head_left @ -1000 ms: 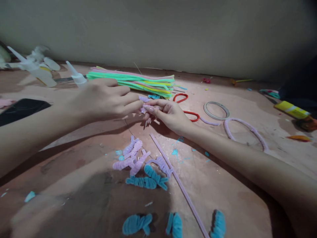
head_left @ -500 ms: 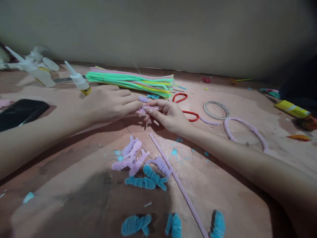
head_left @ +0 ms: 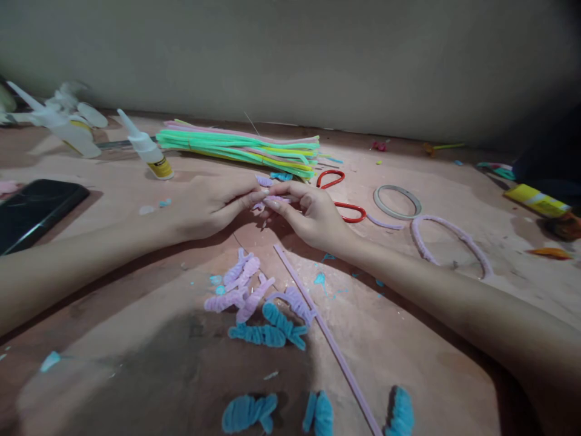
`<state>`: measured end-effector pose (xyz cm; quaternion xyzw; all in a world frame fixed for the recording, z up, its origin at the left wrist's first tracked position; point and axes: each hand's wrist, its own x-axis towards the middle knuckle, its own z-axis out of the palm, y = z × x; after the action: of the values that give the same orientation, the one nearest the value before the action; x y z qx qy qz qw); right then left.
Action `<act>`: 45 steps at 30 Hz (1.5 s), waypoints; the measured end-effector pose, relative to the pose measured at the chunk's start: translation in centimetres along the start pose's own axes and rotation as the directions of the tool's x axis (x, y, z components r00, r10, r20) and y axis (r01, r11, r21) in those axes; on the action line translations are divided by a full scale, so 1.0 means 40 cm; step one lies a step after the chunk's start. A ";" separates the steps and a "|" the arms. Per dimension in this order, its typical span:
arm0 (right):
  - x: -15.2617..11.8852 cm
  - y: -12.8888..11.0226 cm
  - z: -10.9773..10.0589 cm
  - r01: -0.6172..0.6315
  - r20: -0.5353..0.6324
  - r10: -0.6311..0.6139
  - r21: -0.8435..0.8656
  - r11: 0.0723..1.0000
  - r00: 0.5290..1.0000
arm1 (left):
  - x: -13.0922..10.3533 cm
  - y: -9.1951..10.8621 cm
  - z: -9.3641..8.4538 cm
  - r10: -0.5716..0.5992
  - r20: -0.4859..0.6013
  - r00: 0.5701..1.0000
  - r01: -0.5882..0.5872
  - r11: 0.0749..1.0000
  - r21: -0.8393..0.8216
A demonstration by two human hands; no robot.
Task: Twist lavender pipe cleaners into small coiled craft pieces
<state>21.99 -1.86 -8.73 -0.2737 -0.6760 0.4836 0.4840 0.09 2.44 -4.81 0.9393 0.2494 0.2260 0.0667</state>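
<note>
My left hand (head_left: 218,203) and my right hand (head_left: 308,212) meet near the middle of the table, both closed at the fingertips on a light purple pipe cleaner (head_left: 275,198). Fingers cover most of it. Nearer to me lies a cluster of coiled purple pipe cleaner pieces (head_left: 245,297), with blue coiled pieces (head_left: 258,334) against it. A straight purple pipe cleaner (head_left: 336,351) runs from below my hands toward the front edge. Beyond my fingers rest a small purple coil (head_left: 264,180) and a blue one (head_left: 281,176).
Behind my hands lies a bundle of coloured pipe cleaners (head_left: 240,148). Red-handled scissors (head_left: 351,212), a tape ring (head_left: 397,202) and a purple hoop (head_left: 454,229) are to the right. A glue bottle (head_left: 152,154) and a black phone (head_left: 43,209) are at left.
My left hand has turned and drawn slightly nearer to me, its fingers now curled in a pinch. The glue bottle behind it shows more fully. My right hand has barely moved.
</note>
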 end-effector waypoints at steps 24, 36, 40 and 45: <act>0.015 0.002 -0.004 -0.136 0.103 0.121 0.144 0.980 0.987 | 0.000 0.028 0.037 -0.201 0.019 0.979 0.176 0.803 -0.569; 0.012 -0.022 -0.020 -0.263 0.061 0.257 0.119 0.957 0.964 | -0.017 -0.017 0.026 -0.097 -0.119 0.988 0.093 0.995 -0.033; 0.011 -0.027 -0.026 -0.181 -0.021 0.183 0.056 0.982 0.983 | -0.015 -0.018 0.024 -0.150 -0.047 0.988 0.148 0.988 -0.034; 0.008 -0.030 -0.030 -0.140 -0.037 0.136 -0.115 0.983 0.990 | -0.011 -0.007 0.022 -0.173 -0.017 0.985 0.173 0.985 -0.009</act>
<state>23.11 -1.57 -7.44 -0.3549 -0.6756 0.4712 0.4423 0.03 2.44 -5.84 0.9117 0.3299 0.2287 0.0873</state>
